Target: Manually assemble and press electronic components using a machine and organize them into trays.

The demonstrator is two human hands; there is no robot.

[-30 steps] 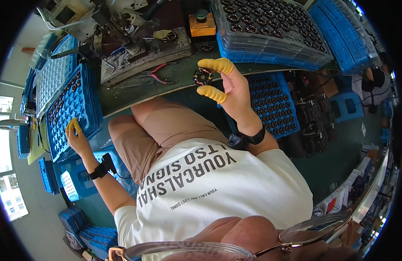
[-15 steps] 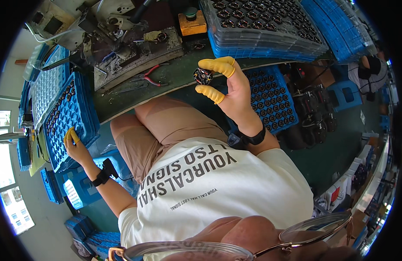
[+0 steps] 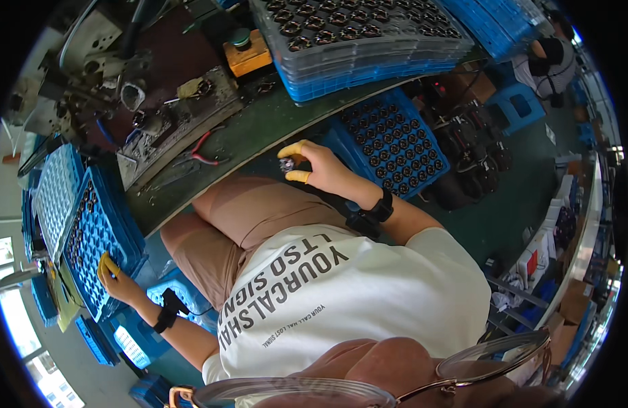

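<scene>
Yellow finger cots cover your right hand's [image 3: 327,170] thumb and forefinger, and between them you pinch a small dark round part [image 3: 287,164], holding it just above your knee at the edge of the green bench [image 3: 259,132]. A moment ago that hand was raised higher and further out over the bench; it has since come down and in toward your lap, so the part looks carried rather than inspected now. Your left hand [image 3: 117,279] has barely shifted: it rests, fingers curled and one yellow-capped tip down, on the near rim of the blue cell tray [image 3: 90,238] at your left side, touching it without visibly gripping any piece.

Just right of your pinching hand sits another blue tray [image 3: 392,146] filled with rows of the same dark parts, below bench level. Beyond your right hand, stacked grey and blue trays [image 3: 361,41] crowd the far bench, with red-handled pliers [image 3: 202,149] and a cluttered metal fixture [image 3: 171,112] ahead of your knees. Black wrist straps sit on both arms. Further right, another person [image 3: 548,58] sits on a blue stool over a green floor, among shelves.
</scene>
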